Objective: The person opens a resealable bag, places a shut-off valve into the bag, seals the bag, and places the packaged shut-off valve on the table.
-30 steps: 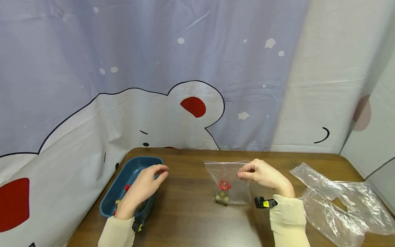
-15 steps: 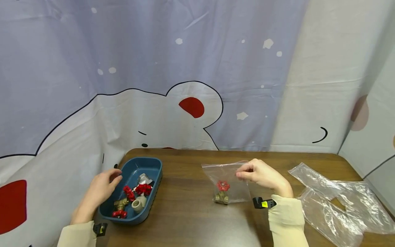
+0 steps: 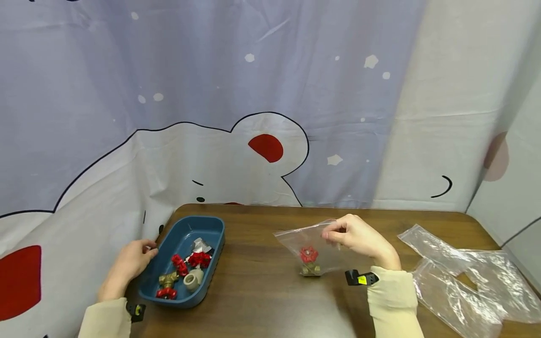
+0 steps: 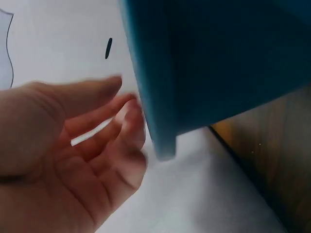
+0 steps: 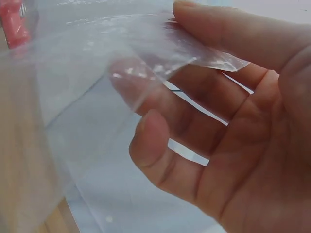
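Note:
My right hand (image 3: pixel 359 239) pinches the upper right corner of a clear zip bag (image 3: pixel 291 237) between thumb and fingers. Inside the bag is a brass valve with a red handwheel (image 3: pixel 309 255), low over the table. In the right wrist view, the film (image 5: pixel 87 121) spreads in front of the fingers. At the left, my left hand (image 3: pixel 128 263) is beside the outer left rim of a blue plastic bin (image 3: pixel 214 265). The left wrist view has its loosely bent fingers (image 4: pixel 133 126) close to the bin wall (image 4: pixel 150 82); contact cannot be told.
The bin holds a brass valve (image 3: pixel 168 279) with a red handwheel, a whitish fitting (image 3: pixel 193 279), other red-handled pieces (image 3: pixel 199 259) and a silvery packet (image 3: pixel 201 245). Several clear bags (image 3: pixel 456 291) lie at the right of the wooden table (image 3: pixel 253 300). A patterned curtain (image 3: pixel 270 94) stands behind.
My left hand has moved left from over the bin to beside its left rim, and slightly lower. The bag has tilted, its left top corner lower, and the valve in it has shifted slightly right.

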The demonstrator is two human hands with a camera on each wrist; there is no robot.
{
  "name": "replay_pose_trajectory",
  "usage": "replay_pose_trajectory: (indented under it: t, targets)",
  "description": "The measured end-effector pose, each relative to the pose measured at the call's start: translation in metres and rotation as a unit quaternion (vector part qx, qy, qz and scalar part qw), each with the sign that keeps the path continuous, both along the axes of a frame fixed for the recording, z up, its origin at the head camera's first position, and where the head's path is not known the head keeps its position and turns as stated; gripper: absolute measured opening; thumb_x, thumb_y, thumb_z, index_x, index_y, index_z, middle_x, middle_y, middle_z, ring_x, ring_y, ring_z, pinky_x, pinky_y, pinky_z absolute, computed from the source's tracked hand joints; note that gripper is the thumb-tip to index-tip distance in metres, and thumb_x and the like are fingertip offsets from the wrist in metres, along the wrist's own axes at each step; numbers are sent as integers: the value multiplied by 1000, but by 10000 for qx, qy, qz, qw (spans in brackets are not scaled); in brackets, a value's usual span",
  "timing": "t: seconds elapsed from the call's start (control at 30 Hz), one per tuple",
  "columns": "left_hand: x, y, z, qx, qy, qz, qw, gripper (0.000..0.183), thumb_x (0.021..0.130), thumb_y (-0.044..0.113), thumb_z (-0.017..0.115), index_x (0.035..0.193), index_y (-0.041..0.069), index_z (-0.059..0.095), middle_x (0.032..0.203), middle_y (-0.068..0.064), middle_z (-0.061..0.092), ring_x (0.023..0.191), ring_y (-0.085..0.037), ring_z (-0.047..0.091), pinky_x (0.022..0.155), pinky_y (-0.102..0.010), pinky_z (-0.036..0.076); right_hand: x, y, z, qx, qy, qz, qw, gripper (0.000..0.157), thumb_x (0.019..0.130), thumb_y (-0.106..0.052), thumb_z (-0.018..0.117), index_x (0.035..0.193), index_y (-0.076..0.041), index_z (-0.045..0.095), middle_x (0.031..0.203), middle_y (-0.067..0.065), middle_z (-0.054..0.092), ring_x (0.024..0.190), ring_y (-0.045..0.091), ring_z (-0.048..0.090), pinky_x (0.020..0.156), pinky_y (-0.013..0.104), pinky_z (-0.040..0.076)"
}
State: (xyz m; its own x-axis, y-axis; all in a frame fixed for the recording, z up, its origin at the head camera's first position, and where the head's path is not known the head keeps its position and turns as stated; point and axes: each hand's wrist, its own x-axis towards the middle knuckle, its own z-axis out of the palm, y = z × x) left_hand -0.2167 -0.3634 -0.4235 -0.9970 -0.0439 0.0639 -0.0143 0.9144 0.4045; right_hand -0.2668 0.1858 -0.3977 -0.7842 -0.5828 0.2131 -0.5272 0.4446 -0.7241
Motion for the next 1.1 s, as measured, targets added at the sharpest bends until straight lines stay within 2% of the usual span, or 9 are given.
replay_pose_trajectory:
  t: [0.3,0.47,0.57,0.67,0.8,0.87,0.93,1.03,1.1]
  targets:
    - [0,-11,-10,221,-278,28,9994,22,93,10,62,105,-7,67,99,-23,67,89,-36,60,80,-53,46,-6,-14,6,-72,307,72,9995,19,94,-15,66,76,-13,71,61,0,58,56,6,51,52,24,43]
    - [0,-13,-13,311,-302,79,9990,24,94,12,62,107,-7,67,103,-24,67,94,-38,60,83,-54,46,-9,-26,11,-2,267,-142,9995,18,93,-15,66,76,-14,71,62,-4,56,54,7,48,50,23,41]
    - [-1,-13,-13,345,-287,51,9990,24,95,13,62,108,-6,67,103,-23,67,94,-38,60,83,-54,46,-15,-34,12,-25,328,-339,9989,13,92,-15,68,81,-16,73,70,-7,59,63,9,52,58,24,44]
    - [-1,-13,-12,385,-211,18,9990,23,94,11,62,109,-7,67,102,-22,68,93,-37,60,83,-54,45,-23,-43,12,-312,200,-417,9984,9,94,-16,66,91,-14,74,82,-3,64,75,12,55,67,27,47]
    - [-2,-14,-11,467,-144,37,9988,23,94,10,62,108,-8,67,102,-23,67,94,-37,60,84,-54,45,-36,-60,10,-1065,-325,-351,9932,16,100,-17,57,100,-5,68,87,7,65,75,15,56,68,30,48]
    - [-1,-14,-11,537,-148,61,9984,23,94,10,62,108,-8,66,102,-24,67,93,-37,60,84,-53,45,-41,-70,10,-1574,-890,-286,9831,18,102,-16,52,102,-1,62,91,13,66,77,16,60,70,32,53]
    - [-1,-15,-11,560,-140,81,9983,23,94,10,62,108,-8,67,101,-23,67,91,-35,60,83,-52,46,-45,-82,9,-2129,-1593,-243,9637,19,104,-16,48,102,2,54,102,18,67,85,22,66,75,40,56]
    - [0,-15,-12,569,-122,84,9983,21,94,8,62,107,-8,67,99,-22,67,89,-33,60,81,-50,46,-53,-99,6,-2848,-2632,-286,9213,16,106,-16,42,103,-1,47,113,23,64,95,35,67,79,52,54]
    - [1,-14,-13,566,-110,72,9983,21,94,8,62,107,-7,67,99,-21,67,89,-33,60,81,-50,46,-58,-111,3,-3158,-3086,-343,8966,14,107,-16,38,101,-4,44,115,24,63,97,40,67,80,55,53]
